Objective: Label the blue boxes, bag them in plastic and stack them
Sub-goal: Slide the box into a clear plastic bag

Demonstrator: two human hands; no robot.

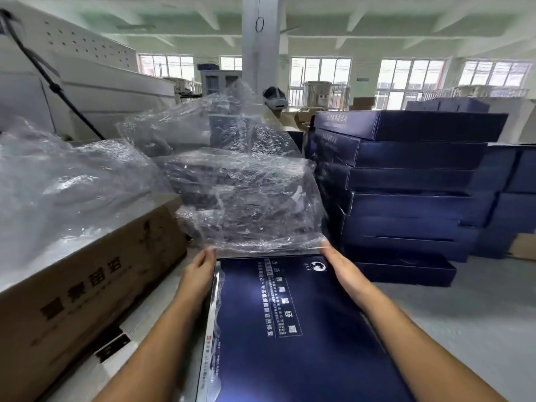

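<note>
The blue box (290,329) lies flat right in front of the person, and the clear plastic bag (246,198) billows up at its far end, mouth just meeting that edge. Left hand (200,268) and right hand (345,271) each pinch the bag's rim at the box's far corners. Bagging barely begun here, I'd say. Right of the box, a stack of bare blue boxes (406,184) waits, unbagged.

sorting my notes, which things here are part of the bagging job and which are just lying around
In the job: blue box, plastic bag, left hand, right hand, stack of blue boxes.
Lying about: cardboard box, white machine, pillar.
</note>
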